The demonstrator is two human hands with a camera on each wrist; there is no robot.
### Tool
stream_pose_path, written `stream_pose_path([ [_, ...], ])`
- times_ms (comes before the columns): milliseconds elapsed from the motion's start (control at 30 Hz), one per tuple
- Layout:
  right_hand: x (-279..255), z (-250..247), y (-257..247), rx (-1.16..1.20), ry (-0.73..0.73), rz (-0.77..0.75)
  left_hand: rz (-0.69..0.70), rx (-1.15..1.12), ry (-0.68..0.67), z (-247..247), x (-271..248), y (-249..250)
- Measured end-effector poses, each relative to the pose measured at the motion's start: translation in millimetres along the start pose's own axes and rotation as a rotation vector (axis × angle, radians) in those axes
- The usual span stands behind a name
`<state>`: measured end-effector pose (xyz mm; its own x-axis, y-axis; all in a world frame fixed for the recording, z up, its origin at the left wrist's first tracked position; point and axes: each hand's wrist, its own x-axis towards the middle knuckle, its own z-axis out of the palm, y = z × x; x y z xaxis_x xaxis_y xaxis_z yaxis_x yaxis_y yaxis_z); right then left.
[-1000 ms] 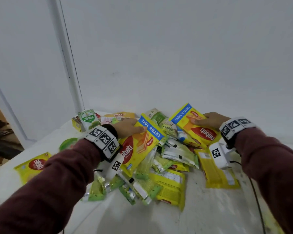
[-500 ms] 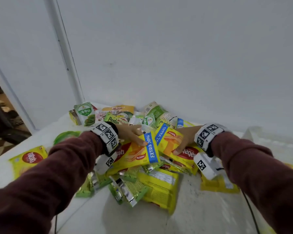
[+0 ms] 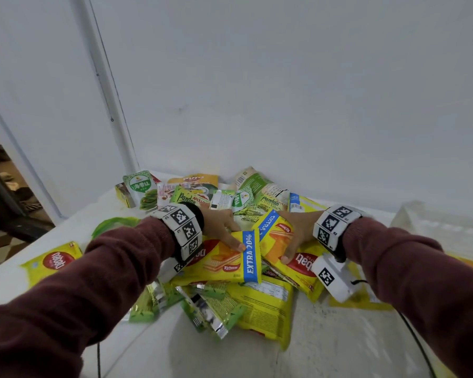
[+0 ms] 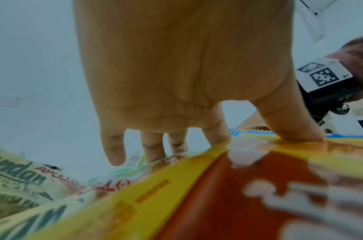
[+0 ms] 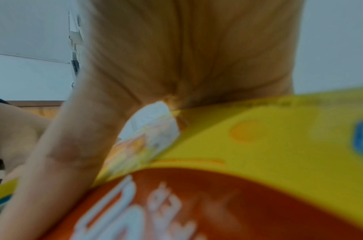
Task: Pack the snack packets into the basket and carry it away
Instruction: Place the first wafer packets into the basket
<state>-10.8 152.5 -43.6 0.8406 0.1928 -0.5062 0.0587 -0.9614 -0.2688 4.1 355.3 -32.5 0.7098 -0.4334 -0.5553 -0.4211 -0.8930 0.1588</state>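
A heap of snack packets [image 3: 230,203] lies on a white table [image 3: 339,345] against the wall. My left hand [image 3: 224,230] grips a yellow wafer packet with a blue "EXTRA 20%" band [image 3: 224,266]. Its thumb [image 4: 295,129] presses on top while the fingers [image 4: 153,146] reach over the far edge of that packet [image 4: 217,194]. Close beside it, my right hand [image 3: 294,236] grips a second yellow wafer packet [image 3: 276,241], thumb on its face, fingers hidden behind. The right wrist view shows this packet [image 5: 258,146] under the palm [image 5: 186,56]. I cannot make out a basket for certain.
Green and yellow packets [image 3: 210,309] spill toward me at the front. One yellow packet [image 3: 52,260] lies apart at the left, near a green object [image 3: 112,222]. A pale translucent container [image 3: 426,222] stands at the right. The wall is just behind the heap.
Both hands have come together toward the middle, each drawing its yellow packet along. The two packets now overlap on top of the heap.
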Motion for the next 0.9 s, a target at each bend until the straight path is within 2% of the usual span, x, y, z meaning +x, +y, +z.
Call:
stream_pose_path([
  [167,-2.1,0.9,-3.2,0.083,0.034,-0.006,0.019,0.148,0.067,2.5,3.8,-5.0],
  [333,-6.9,0.4,-4.5,0.033,-0.050,0.074,0.107,-0.051,-0.038,9.8,5.0,-11.0],
  [400,-10.3,2.4,-6.4,0.026,-0.073,0.103,0.093,0.000,-0.025,12.4,6.7,-12.4],
  [500,-13.1,6.6,-6.2,0.131,-0.041,0.113,0.066,0.120,0.013,15.1,8.5,-12.8],
  [767,-22.1,12.3,-18.8,0.137,0.086,0.109,0.131,0.076,0.071,15.2,11.5,-12.1],
  [900,-30.2,14.2,-24.3,0.142,0.197,0.108,0.164,0.059,0.103,15.3,11.3,-18.3],
])
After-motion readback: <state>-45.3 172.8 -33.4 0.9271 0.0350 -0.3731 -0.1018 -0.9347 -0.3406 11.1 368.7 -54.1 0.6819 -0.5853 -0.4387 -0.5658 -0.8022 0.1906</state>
